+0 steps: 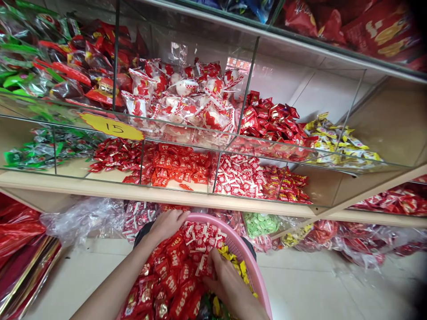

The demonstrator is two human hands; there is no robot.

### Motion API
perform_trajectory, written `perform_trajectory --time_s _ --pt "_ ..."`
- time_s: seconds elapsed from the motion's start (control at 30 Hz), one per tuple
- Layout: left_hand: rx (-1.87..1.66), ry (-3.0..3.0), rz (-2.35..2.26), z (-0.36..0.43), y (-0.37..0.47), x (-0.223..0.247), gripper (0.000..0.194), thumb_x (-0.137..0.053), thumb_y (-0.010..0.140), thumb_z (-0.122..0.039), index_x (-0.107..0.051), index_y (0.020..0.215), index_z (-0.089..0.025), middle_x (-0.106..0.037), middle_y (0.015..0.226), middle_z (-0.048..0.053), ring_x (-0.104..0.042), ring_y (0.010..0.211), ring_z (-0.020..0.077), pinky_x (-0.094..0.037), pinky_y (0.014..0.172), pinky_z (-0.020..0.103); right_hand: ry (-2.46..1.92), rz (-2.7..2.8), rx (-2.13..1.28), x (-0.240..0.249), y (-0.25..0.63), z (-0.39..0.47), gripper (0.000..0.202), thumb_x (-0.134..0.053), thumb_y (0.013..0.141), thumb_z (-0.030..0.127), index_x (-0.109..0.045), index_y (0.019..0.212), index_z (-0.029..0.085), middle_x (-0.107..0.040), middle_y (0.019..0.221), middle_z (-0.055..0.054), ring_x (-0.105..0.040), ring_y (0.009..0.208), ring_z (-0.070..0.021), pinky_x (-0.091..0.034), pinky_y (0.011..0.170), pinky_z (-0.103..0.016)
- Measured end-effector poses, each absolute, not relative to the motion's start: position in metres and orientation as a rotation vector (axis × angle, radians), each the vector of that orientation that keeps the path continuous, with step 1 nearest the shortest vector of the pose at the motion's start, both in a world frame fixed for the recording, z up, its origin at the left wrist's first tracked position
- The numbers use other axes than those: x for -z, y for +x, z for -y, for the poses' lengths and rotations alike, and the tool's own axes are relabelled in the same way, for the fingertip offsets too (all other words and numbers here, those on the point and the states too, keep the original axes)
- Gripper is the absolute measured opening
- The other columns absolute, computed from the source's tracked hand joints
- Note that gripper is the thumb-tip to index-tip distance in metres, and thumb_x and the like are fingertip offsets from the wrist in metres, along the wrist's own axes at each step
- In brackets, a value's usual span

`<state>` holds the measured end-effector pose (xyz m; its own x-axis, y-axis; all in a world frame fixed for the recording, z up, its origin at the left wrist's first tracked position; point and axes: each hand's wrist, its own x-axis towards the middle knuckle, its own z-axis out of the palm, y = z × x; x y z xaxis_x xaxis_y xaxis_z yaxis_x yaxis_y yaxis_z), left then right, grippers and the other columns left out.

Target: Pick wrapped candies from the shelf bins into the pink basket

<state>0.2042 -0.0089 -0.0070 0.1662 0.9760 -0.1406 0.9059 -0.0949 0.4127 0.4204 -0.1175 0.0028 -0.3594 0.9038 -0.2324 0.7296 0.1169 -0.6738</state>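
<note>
Left hand (169, 224) lies on the round pink plastic basket (257, 276); right hand (224, 278) curls among glossy red-wrapped sweets (171, 280) inside; neither grip is determinable. Handling appears underway, calling for light fingertip pressure.

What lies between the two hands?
Head view: red-and-white sweets and red sweets lie between the left hand and right hand, in the basket.

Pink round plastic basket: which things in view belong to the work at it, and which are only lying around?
In use:
pink round plastic basket
red-wrapped sweets and yellow-wrapped sweets inside it
left hand at its rim
right hand among the sweets

Apparently only around:
yellow scalloped card marked 15
crumpled clear plastic
light-green sweets beneath the shelves
</note>
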Motion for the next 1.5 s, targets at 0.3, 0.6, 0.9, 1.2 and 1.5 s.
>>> perform_trajectory --time_s 0.3,0.6,0.9,1.2,1.5 --pt "-0.223 2.043 -1.793 0.010 0.204 0.005 0.063 -0.015 0.086 -0.058 -0.062 0.069 -0.019 -0.068 0.074 0.008 -0.063 0.069 0.0225 -0.032 0.056 0.027 -1.819 2.032 -1.067 -0.027 0.421 0.112 0.019 -0.053 0.075 0.017 -0.036 0.083 0.023 -0.055 0.079 0.002 -0.052 0.074 -0.0155 -0.032 0.061 -0.021" --pt "-0.226 2.049 -1.785 0.008 0.203 0.009 0.063 -0.015 0.086 -0.058 -0.063 0.073 -0.020 -0.068 0.076 0.007 -0.063 0.071 0.0213 -0.033 0.060 0.026 -1.576 2.173 -0.981 -0.010 0.415 0.115 0.025 -0.051 0.075 0.011 -0.042 0.094 0.024 -0.057 0.099 -0.002 -0.054 0.089 -0.0178 -0.035 0.069 -0.022" --pt "-0.235 2.051 -1.784 0.008 0.202 0.011 0.064 -0.014 0.086 -0.059 -0.063 0.073 -0.020 -0.068 0.076 0.008 -0.063 0.072 0.0218 -0.033 0.059 0.026 -1.488 2.298 -0.914 -0.002 0.408 0.108 0.021 -0.049 0.076 0.008 -0.041 0.090 0.022 -0.057 0.092 -0.002 -0.055 0.081 -0.0165 -0.036 0.065 -0.023" --pt "-0.251 2.029 -1.779 0.010 0.203 0.007 0.063 -0.016 0.086 -0.058 -0.063 0.070 -0.019 -0.067 0.073 0.007 -0.061 0.065 0.0202 -0.031 0.056 0.026 -1.544 2.189 -0.920 -0.011 0.415 0.109 0.024 -0.049 0.076 0.009 -0.041 0.095 0.022 -0.057 0.096 -0.004 -0.055 0.083 -0.0179 -0.040 0.066 -0.025" --pt "-0.254 2.039 -1.785 0.009 0.203 0.009 0.063 -0.014 0.086 -0.059 -0.061 0.070 -0.020 -0.068 0.072 0.007 -0.061 0.066 0.0204 -0.032 0.057 0.026 -1.504 2.203 -0.969 -0.006 0.414 0.106 0.030 -0.052 0.075 0.009 -0.043 0.100 0.022 -0.055 0.106 -0.005 -0.056 0.092 -0.0197 -0.043 0.071 -0.026"
